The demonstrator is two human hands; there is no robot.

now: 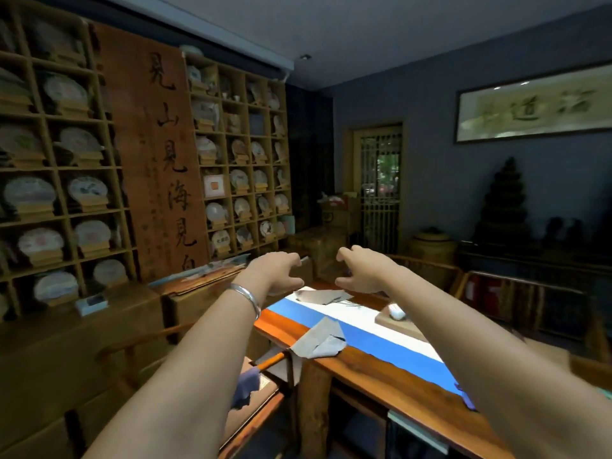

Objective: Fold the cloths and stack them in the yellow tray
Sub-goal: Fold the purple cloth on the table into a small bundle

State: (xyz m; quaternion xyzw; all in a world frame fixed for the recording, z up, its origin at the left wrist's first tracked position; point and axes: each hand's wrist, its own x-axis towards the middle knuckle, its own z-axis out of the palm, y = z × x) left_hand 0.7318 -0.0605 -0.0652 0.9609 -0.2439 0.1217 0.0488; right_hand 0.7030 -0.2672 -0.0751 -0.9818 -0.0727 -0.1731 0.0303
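Observation:
Both arms reach far out over the wooden table [371, 369]. My left hand [275, 271] and my right hand [359, 270] hover side by side above the table's far end, fingers loosely curled, holding nothing. Just below them lies a grey cloth [323, 296] on the white part of a blue and white runner [374, 339]. A second grey cloth [319, 342], crumpled and partly folded, hangs over the table's left edge. No yellow tray is in view.
A wooden board [397, 321] with a small white object [396, 312] sits on the runner at the right. Chairs stand on both sides of the table. Shelves of round tea cakes [241, 167] line the left wall.

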